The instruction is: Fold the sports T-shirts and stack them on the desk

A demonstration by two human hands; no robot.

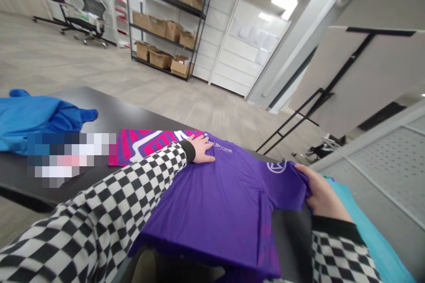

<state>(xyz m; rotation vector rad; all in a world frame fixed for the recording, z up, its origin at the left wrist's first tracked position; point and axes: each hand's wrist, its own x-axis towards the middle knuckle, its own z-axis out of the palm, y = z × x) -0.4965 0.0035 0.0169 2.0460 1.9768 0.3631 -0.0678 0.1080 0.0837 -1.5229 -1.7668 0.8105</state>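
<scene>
A purple T-shirt (226,203) lies spread over the dark table (146,117), its lower part hanging over the near edge. White lettering and a white round logo show on it. One part at the left has a pink, white and purple pattern (156,141). My left hand (201,148) rests flat on the shirt, fingers spread, beside the lettering. At the right, my right hand (327,194) grips the end of the shirt's sleeve (288,185); the fingertips are partly hidden by the cloth.
Blue cloth (36,117) lies at the table's left, near a blurred-out patch. Turquoise cloth (372,230) lies at the right, by a grey perforated panel (392,163). Beyond the table stand a black-framed board (348,66), a shelf of cardboard boxes (166,26) and an office chair (89,13).
</scene>
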